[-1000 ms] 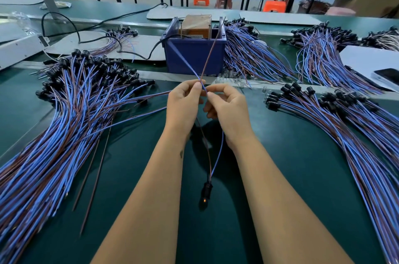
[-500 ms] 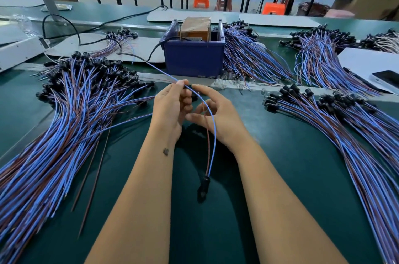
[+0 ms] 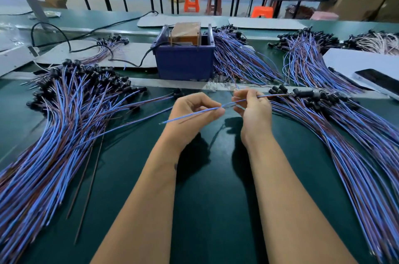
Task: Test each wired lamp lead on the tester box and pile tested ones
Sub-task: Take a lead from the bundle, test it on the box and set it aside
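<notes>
My left hand [image 3: 192, 112] and my right hand [image 3: 253, 109] pinch one blue-and-brown lamp lead [image 3: 228, 105] between them, stretched nearly level above the green table. Its bare wire ends stick out left of my left hand. Its black socket [image 3: 302, 93] lies at the near edge of the right pile of leads [image 3: 349, 138]. The tester box [image 3: 185, 62], a blue bin with a brown block and two metal posts inside, stands just behind my hands. A large pile of leads [image 3: 64, 125] spreads on the left, and a single lead [image 3: 151, 100] lies at its edge.
More bundles of leads [image 3: 239, 60] lie right of the tester box and further back right [image 3: 306, 58]. A black cable [image 3: 129, 61] runs from the box to the left. A phone [image 3: 377, 79] rests on a white sheet at the right edge.
The lead that hung down from my hands with its socket near the table is gone from there. A lead is now held level, socket towards the right pile, and my hands have moved apart.
</notes>
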A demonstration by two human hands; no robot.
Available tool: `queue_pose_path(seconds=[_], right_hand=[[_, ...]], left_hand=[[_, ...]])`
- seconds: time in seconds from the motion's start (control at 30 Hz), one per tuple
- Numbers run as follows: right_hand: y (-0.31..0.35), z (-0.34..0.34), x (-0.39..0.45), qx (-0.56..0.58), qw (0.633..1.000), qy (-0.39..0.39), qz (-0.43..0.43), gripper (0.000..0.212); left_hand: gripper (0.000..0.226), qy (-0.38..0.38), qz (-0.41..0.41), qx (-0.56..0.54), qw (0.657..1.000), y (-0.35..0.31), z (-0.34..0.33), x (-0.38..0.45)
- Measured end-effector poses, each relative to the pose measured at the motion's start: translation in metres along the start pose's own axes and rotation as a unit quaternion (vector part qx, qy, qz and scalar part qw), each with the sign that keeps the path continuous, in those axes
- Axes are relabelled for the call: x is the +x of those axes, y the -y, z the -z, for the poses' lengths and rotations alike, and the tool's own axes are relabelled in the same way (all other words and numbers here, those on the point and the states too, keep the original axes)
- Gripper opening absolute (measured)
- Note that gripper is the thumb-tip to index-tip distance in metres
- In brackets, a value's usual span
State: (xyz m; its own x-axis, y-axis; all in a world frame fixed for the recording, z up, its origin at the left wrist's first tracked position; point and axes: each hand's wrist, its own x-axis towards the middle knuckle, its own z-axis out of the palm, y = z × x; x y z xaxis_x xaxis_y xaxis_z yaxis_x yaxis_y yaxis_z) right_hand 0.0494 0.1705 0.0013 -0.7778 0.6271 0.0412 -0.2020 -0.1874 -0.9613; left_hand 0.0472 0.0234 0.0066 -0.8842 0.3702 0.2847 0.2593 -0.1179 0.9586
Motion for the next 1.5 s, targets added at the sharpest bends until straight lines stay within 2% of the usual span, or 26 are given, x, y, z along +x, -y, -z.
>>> queue_pose_path(seconds=[0.07, 0.13, 0.2, 0.27, 0.37, 0.47, 0.6, 0.67, 0.7, 0.73, 0.77, 0.8, 0.9, 0.97, 1.0, 1.03, 1.1, 1.17, 1.3, 1.4, 1.5], right_hand=[[0.002, 0.013, 0.007, -0.048, 0.999, 0.002, 0.008, 0.034], [0.006, 0.030, 0.016, -0.160, 0.987, 0.008, 0.022, 0.030], [0.015, 0.051, 0.025, -0.331, 0.942, 0.012, 0.047, 0.026], [0.029, 0.071, 0.032, -0.463, 0.884, 0.022, 0.066, 0.031], [0.052, 0.098, 0.041, -0.591, 0.800, 0.039, 0.096, 0.032], [0.071, 0.119, 0.047, -0.674, 0.727, 0.038, 0.129, 0.032], [0.085, 0.131, 0.052, -0.742, 0.660, 0.062, 0.103, 0.028], [0.084, 0.126, 0.052, -0.788, 0.605, 0.062, 0.096, 0.020], [0.081, 0.121, 0.051, -0.811, 0.573, 0.052, 0.104, 0.027], [0.077, 0.112, 0.049, -0.818, 0.561, 0.033, 0.119, 0.035], [0.071, 0.102, 0.046, -0.808, 0.572, 0.011, 0.140, 0.038], [0.065, 0.088, 0.041, -0.783, 0.600, -0.006, 0.163, 0.038], [0.039, 0.038, 0.020, -0.678, 0.712, 0.017, 0.182, 0.034], [0.020, 0.005, 0.002, -0.565, 0.808, 0.072, 0.148, 0.033], [0.012, -0.008, -0.007, -0.510, 0.846, 0.098, 0.125, 0.032], [0.004, -0.016, -0.013, -0.474, 0.866, 0.115, 0.108, 0.031], [-0.008, -0.021, -0.019, -0.492, 0.852, 0.132, 0.120, 0.029], [-0.013, -0.017, -0.017, -0.497, 0.845, 0.143, 0.140, 0.024], [-0.014, -0.010, -0.014, -0.425, 0.885, 0.148, 0.121, 0.020], [-0.015, -0.012, -0.017, -0.418, 0.885, 0.144, 0.145, 0.022], [-0.015, -0.014, -0.020, -0.396, 0.889, 0.158, 0.168, 0.022]], left_hand=[[0.019, 0.069, 0.015, 0.024, 0.997, 0.001, -0.013, -0.003], [0.022, 0.127, 0.042, 0.057, 0.989, 0.001, -0.028, -0.005], [0.026, 0.183, 0.043, 0.111, 0.976, 0.002, -0.042, -0.009], [0.033, 0.212, 0.023, 0.163, 0.963, 0.003, -0.052, -0.012], [0.041, 0.191, 0.027, 0.184, 0.964, 0.005, -0.055, -0.013], [0.036, 0.155, 0.022, 0.191, 0.969, 0.008, -0.054, -0.012], [0.032, 0.149, 0.020, 0.202, 0.968, 0.010, -0.056, -0.013], [0.031, 0.146, 0.022, 0.205, 0.968, 0.010, -0.057, -0.013], [0.030, 0.140, 0.025, 0.201, 0.969, 0.009, -0.057, -0.013], [0.030, 0.127, 0.026, 0.196, 0.972, 0.009, -0.058, -0.013], [0.030, 0.104, 0.026, 0.192, 0.976, 0.008, -0.058, -0.013], [0.029, 0.072, 0.024, 0.191, 0.979, 0.008, -0.059, -0.013], [0.029, -0.032, 0.029, 0.211, 0.976, 0.004, -0.059, -0.013], [0.024, -0.099, 0.025, 0.273, 0.957, 0.002, -0.052, -0.010], [0.020, -0.133, 0.022, 0.313, 0.940, 0.003, -0.045, -0.008], [0.018, -0.165, 0.021, 0.356, 0.919, 0.003, -0.037, -0.006], [0.020, -0.209, 0.031, 0.447, 0.869, 0.008, -0.018, -0.003], [0.026, -0.222, 0.076, 0.511, 0.827, 0.012, 0.000, 0.000], [0.040, -0.196, 0.174, 0.555, 0.789, 0.014, 0.023, 0.006], [0.041, -0.206, 0.178, 0.584, 0.764, 0.015, 0.023, 0.010], [0.041, -0.176, 0.194, 0.613, 0.746, 0.019, 0.019, 0.012]])
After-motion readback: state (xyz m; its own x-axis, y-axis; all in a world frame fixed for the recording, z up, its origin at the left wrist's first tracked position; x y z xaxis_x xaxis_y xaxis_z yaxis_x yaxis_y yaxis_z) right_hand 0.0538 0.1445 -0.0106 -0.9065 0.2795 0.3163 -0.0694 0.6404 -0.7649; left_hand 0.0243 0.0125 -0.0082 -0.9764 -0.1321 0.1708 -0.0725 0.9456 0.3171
